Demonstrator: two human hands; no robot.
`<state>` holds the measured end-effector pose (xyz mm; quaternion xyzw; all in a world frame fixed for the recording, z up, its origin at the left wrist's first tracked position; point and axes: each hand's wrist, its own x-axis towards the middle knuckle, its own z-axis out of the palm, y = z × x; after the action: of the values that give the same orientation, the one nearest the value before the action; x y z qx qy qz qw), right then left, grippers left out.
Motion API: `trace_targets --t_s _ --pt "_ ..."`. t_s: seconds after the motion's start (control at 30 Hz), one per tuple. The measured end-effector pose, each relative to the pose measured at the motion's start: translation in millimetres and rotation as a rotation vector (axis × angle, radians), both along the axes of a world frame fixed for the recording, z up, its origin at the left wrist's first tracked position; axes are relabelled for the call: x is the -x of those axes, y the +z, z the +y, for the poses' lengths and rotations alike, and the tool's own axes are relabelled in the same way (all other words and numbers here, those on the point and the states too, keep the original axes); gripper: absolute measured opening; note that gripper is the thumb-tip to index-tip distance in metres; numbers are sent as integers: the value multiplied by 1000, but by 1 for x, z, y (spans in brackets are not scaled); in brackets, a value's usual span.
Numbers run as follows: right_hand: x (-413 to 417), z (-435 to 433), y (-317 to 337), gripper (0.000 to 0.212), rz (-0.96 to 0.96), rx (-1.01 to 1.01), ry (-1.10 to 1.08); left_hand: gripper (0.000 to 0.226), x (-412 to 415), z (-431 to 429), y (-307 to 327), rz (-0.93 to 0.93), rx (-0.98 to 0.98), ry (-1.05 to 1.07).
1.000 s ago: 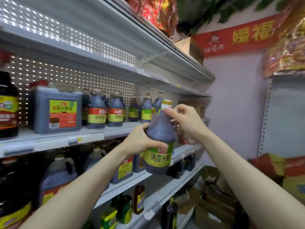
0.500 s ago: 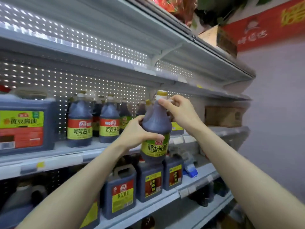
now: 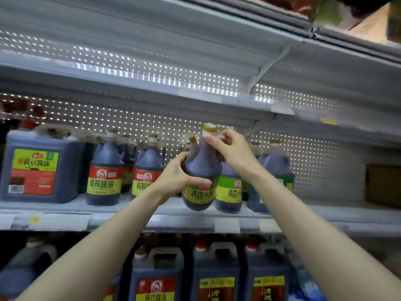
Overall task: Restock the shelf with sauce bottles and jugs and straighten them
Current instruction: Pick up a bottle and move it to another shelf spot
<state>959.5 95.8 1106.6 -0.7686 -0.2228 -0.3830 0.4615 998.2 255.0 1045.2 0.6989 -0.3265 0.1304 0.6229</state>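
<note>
- The left hand [image 3: 178, 181] has its grip closed round the fat middle of a dark sauce bottle [image 3: 201, 168]. The thumb lies across the front, just above the green label.
- The right hand [image 3: 232, 153] has its grip closed too. Its fingertips [image 3: 211, 140] pinch the thin neck just under the yellow cap.
- The sauce bottle is up in the air between the two hands. It leans a little, with its top tipped to the right. Its bottom hangs over the front part of the shelf [image 3: 152, 220]. I cannot tell if it touches the shelf yet.
- Below that shelf, a row of square jugs [image 3: 156, 276] with handles stands on a lower shelf.
- Just behind the held bottle stands a green-label bottle [image 3: 229, 192] of the same kind. This looks like the right row for it.
- To the left stand two red-label bottles [image 3: 104, 172], and past them a big square jug [image 3: 36, 166].
- Far back is the wall with little holes [image 3: 152, 124], and a brown box [image 3: 383, 185] sits off to the right.
- I think the step now is putting this one bottle on the shelf.
- Next, the bottle needs to be stood up straight and set down flat in front of its twin, with the label facing out.
- The hands should go slow, because the bottles stand close together and a bump could knock one over.
- Only after it stands firm should both hands let go.
</note>
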Motion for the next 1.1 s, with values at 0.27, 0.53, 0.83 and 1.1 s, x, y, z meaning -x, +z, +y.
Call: trace_targets --t_s 0.27,0.53,0.83,1.1 --pt "-60 -28 -2 26 60 48 198 76 -40 -22 -4 20 -24 162" --pt "-109 -29 -8 26 64 26 236 82 -67 -24 -7 70 -46 231" --pt "-148 -26 -8 23 97 63 165 81 -89 -21 -4 174 -113 174" --pt "-165 -17 -15 36 204 77 76 61 -107 -18 -17 224 -65 135"
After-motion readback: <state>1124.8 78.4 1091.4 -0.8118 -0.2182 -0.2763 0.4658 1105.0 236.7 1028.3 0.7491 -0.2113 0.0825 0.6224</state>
